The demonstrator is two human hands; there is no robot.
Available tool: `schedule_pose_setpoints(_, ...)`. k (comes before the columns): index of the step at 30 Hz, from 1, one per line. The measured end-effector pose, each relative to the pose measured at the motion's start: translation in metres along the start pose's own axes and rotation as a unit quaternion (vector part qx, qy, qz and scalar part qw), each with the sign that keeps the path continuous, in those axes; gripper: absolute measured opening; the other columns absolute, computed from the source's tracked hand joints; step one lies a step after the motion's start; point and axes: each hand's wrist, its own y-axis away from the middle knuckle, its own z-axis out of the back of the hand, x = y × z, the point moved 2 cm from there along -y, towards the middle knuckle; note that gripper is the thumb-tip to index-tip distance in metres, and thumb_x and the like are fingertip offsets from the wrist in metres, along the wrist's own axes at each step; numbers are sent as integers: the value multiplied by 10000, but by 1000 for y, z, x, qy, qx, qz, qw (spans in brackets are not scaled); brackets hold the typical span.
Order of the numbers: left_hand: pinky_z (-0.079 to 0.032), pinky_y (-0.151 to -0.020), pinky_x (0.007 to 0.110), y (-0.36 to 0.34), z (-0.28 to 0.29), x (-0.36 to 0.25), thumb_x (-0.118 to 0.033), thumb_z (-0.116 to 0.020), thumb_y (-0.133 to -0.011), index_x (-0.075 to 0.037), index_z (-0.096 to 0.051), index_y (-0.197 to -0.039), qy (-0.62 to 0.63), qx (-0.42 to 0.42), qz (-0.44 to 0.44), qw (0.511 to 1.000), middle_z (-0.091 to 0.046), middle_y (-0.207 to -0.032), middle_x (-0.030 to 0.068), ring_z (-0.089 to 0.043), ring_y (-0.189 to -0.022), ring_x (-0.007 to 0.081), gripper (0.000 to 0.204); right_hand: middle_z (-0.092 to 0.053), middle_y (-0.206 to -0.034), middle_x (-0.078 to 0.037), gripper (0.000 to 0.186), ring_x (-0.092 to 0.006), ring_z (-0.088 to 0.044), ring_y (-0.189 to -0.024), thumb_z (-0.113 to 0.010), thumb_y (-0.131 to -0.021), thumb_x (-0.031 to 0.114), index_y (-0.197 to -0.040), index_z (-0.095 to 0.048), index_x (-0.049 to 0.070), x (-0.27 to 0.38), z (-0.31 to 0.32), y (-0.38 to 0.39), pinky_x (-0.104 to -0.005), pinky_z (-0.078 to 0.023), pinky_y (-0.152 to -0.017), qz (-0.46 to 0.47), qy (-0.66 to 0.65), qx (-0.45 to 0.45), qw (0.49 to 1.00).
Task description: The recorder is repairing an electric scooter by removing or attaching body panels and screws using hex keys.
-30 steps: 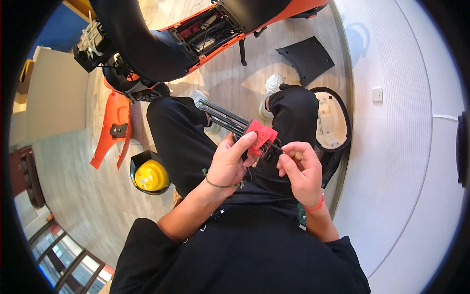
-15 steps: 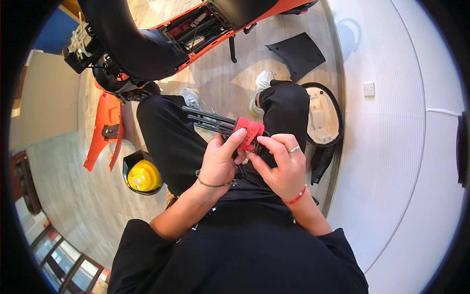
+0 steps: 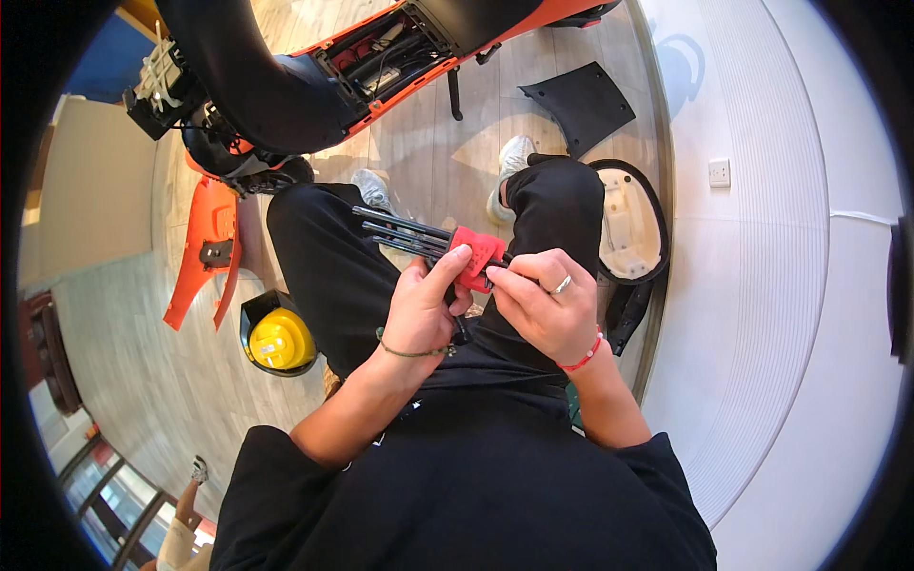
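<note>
A hex key set, with several long dark keys (image 3: 400, 231) in a red plastic holder (image 3: 478, 251), is held above my lap. My left hand (image 3: 417, 319) is closed around the holder, its thumb pressed on the red face. The long arms of the keys point away to the left. At the holder's right side, my right hand (image 3: 550, 306) is closed, thumb and forefinger pinching the short dark end of a hex key. The fingertips partly hide that end, so how far it sits in the holder cannot be seen.
An orange and black scooter (image 3: 286, 100) with an uncovered compartment (image 3: 386, 62) stands ahead. Around me lie an orange panel (image 3: 202, 252), a yellow helmet (image 3: 281, 341) in a black shell, a black panel (image 3: 583, 107) and an upturned seat (image 3: 628, 224). Another person's leg (image 3: 187, 500) shows lower left.
My right hand has turned and its fingers have closed in tighter at the holder's side. The red holder has shifted slightly left. Another person's leg has come into view at lower left.
</note>
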Motion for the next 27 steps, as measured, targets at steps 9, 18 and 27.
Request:
schedule_pose_setpoints(9,-301,-454,184,1,-8,1,-224,-608,-834,-71,-512,-872,-34,15,15,999,-537,-736,-15,-437,-579,35,185,-538,-780,-67,233,-217,-547,-634,-658,-597,-37,-789,-566,60,-4,10,17,-297,-458,-551,-90,-78,-53,991)
schedule_pose_setpoints(18,-329,-500,179,-8,-12,15,-248,-604,-824,-102,-534,-888,-50,-50,11,997,-548,-769,-32,-445,-615,35,174,-535,-714,-84,108,-170,-560,-584,-588,-722,3,-807,-522,10,-9,5,29,-263,-460,-542,-267,-152,0,952)
schedule_pose_setpoints(27,-346,-472,154,-20,-16,19,-221,-607,-817,-113,-533,-864,-80,-50,-20,995,-550,-735,-39,-455,-575,32,138,-582,-729,-78,46,-103,-572,-561,-509,-811,-4,-855,-501,-14,-15,1,44,-218,-461,-519,-346,-210,-15,914)
